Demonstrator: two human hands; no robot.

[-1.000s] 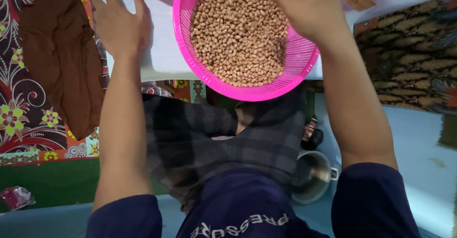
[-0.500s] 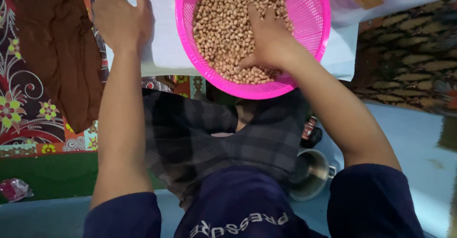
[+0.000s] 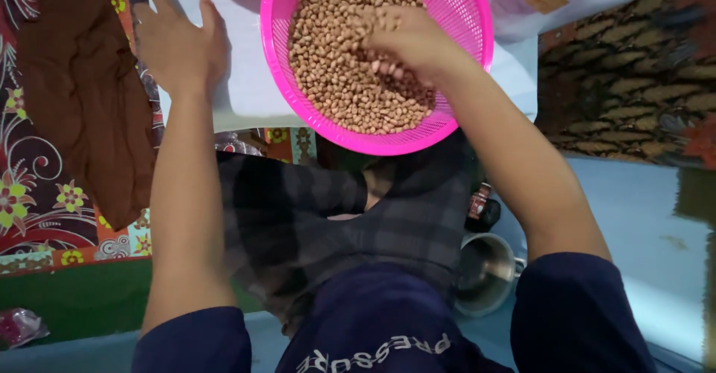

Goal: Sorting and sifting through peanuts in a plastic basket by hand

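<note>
My right hand [image 3: 410, 41] is buried in the peanuts [image 3: 350, 67], fingers curled loosely among them inside the pink plastic colander [image 3: 462, 15], far and centre above my lap. My left hand [image 3: 179, 41] lies flat, fingers spread, on the white sheet [image 3: 246, 82] left of it.

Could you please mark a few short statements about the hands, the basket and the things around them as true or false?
1. The right hand is inside the pink basket, among the peanuts. True.
2. The left hand grips the basket's rim. False: it lies flat on the white sheet, apart from the basket.
3. The basket is empty. False: peanuts fill much of it.
4. A metal cup sits on the floor by the person's right arm. True.
5. A brown cloth lies left of the left arm. True.
</note>
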